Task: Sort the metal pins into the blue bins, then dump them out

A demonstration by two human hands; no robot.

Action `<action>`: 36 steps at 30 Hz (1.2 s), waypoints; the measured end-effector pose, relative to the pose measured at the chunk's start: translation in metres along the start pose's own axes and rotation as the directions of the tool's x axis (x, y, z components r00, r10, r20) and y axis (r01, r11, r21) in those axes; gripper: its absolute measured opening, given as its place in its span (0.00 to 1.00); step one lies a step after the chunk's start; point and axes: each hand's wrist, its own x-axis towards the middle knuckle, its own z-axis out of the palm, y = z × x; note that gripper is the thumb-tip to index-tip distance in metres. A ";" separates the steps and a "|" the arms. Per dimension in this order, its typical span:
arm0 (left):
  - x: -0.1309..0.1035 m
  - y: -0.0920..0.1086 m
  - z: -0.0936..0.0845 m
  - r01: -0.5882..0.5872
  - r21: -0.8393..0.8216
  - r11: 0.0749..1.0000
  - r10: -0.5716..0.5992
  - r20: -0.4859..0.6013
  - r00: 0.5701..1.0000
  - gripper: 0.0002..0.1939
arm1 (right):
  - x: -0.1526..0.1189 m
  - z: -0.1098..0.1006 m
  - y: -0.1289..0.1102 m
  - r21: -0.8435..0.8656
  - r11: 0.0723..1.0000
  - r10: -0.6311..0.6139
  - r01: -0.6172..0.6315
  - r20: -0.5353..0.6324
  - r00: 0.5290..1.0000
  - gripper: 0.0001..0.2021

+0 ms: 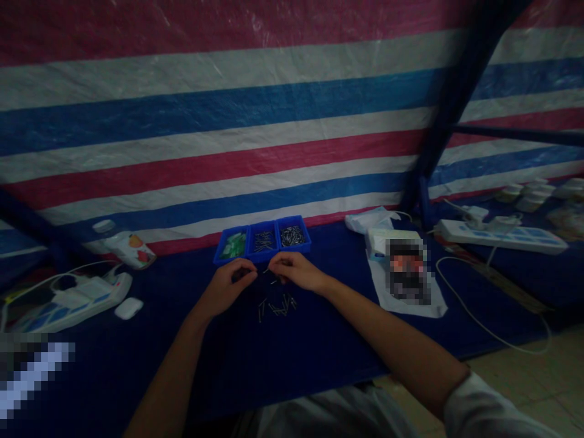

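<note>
My left hand [228, 285] is closed in a pinch just in front of the blue bins; what its fingertips hold, if anything, is too small and dark to make out. Facing it, my right hand [295, 271] pinches a thin screw [266, 271] that sticks out toward the left fingertips. Several loose screws [278, 307] lie scattered on the dark blue table below both hands. Behind the hands stand three joined blue bins [249, 258]. Green packets [235, 245] fill the left one, long thin screws [263, 241] the middle, and small metal pieces [292, 236] the right.
On the left are a power strip [82, 304], a white case [128, 308] and a bottle [132, 248]. To the right lie a tissue pack [371, 219], a small box [378, 240], a blurred sheet [406, 274] and another power strip [502, 236] with a trailing cable. Striped sheeting [228, 134] hangs behind.
</note>
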 end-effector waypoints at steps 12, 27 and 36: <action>0.004 -0.003 0.003 0.033 0.042 0.999 -0.027 -0.144 0.989 0.13 | 0.006 0.005 0.002 0.179 0.971 0.186 -0.157 -0.158 0.970 0.09; -0.059 0.030 0.005 0.132 0.314 0.940 -0.189 0.157 0.969 0.12 | -0.030 -0.019 -0.026 -0.803 0.591 0.205 -0.077 0.058 0.977 0.09; -0.050 0.020 0.017 0.055 0.346 0.936 -0.147 0.246 0.958 0.18 | -0.041 -0.003 -0.022 -0.861 0.498 0.092 0.104 0.172 0.981 0.16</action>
